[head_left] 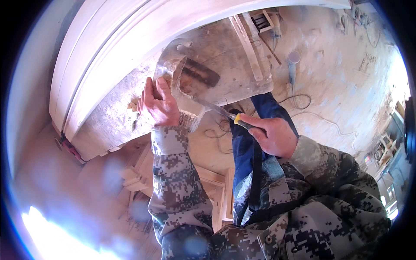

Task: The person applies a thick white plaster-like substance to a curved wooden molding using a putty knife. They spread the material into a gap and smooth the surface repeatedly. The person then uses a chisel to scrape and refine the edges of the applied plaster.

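In my right hand [275, 134] is a hand tool [242, 120] with a yellow and dark handle and a long, narrow metal blade. The blade points up and left over the near edge of a dusty work board [212, 47], its tip close to a pale, rough-edged piece [187, 102]. My left hand [159, 106] rests at the left of that piece, thumb and fingers closed at the edge of some crumpled, shiny clear plastic [167, 69]. How much of the plastic it grips is partly hidden. A dark brown flat rectangular thing [201, 73] lies just beyond.
A large white moulded panel [108, 47] curves across the far left. Light strips [247, 45] lie on the board's right side. On the floor are a grey cylindrical thing [293, 65], a cable [331, 123] and a small wooden frame [263, 21]. Wooden framing [208, 175] stands beneath the board.
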Tool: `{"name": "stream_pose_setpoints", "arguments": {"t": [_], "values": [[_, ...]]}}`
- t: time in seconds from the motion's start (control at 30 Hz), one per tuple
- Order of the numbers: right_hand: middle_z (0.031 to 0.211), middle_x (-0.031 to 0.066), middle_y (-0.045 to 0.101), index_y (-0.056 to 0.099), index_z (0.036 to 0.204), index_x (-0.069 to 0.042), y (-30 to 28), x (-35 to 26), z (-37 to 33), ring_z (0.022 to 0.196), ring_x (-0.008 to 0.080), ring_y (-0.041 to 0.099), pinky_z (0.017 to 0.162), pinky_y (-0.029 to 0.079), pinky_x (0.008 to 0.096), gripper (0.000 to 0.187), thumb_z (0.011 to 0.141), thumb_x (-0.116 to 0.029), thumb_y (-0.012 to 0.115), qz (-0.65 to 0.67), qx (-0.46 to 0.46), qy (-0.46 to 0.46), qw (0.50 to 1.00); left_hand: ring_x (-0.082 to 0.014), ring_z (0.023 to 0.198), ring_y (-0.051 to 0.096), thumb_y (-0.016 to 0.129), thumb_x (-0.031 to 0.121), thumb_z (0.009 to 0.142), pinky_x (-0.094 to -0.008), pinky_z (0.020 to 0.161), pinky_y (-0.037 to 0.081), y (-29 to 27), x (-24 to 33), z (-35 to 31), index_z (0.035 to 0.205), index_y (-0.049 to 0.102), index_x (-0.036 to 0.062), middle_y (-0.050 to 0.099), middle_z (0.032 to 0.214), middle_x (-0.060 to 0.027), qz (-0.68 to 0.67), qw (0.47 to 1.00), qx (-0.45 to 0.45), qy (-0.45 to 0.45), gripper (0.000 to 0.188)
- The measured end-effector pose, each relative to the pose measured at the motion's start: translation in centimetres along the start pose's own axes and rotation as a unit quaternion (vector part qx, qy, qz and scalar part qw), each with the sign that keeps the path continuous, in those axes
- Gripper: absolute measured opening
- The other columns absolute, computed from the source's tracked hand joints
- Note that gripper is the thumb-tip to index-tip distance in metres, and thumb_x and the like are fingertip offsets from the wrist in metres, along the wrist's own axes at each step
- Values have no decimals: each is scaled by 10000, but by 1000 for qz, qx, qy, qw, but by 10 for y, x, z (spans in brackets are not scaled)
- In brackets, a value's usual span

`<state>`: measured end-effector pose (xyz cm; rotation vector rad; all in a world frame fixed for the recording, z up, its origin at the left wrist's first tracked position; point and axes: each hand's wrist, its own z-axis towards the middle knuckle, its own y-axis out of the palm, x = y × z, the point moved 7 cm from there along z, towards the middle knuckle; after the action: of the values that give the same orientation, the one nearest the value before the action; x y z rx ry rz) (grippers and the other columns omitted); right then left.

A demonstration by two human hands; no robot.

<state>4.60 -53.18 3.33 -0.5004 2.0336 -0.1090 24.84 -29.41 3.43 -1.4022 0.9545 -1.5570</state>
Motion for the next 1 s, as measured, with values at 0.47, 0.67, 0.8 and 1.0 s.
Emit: {"name": "stream_pose_setpoints", "arguments": {"t": [0.47,0.67,0.8,1.0], "values": [[756,145,686,660,1368,-242,2,27,17,672,359,670,622,550,442,484,893,-150,681,-48,68,-76,994,-419,1087,672,628,424,963,-477,984,516,1,16,-1,1264,678,-57,715,1171,-259,-30,995,-60,-71,570],[818,126,725,633,1421,-204,18,50,20,640,254,651,657,550,373,509,919,-125,646,75,6,-12,997,-329,1041,707,607,406,1008,-399,924,539,3,12,1,1305,645,-78,725,1120,-269,-10,998,-46,-34,569],[774,28,660,567,1489,-166,15,72,31,616,80,510,627,495,290,525,968,-112,597,284,-124,114,944,-323,1024,717,587,376,1030,-392,911,549,9,11,1,1307,638,-80,732,1125,-251,-21,999,-31,5,536],[818,71,697,568,1478,-147,4,56,13,658,189,638,631,522,358,520,961,-162,628,110,-72,44,990,-323,986,715,575,394,1026,-391,879,551,7,13,0,1288,645,-85,727,1098,-252,-50,995,-58,-65,551]]}}
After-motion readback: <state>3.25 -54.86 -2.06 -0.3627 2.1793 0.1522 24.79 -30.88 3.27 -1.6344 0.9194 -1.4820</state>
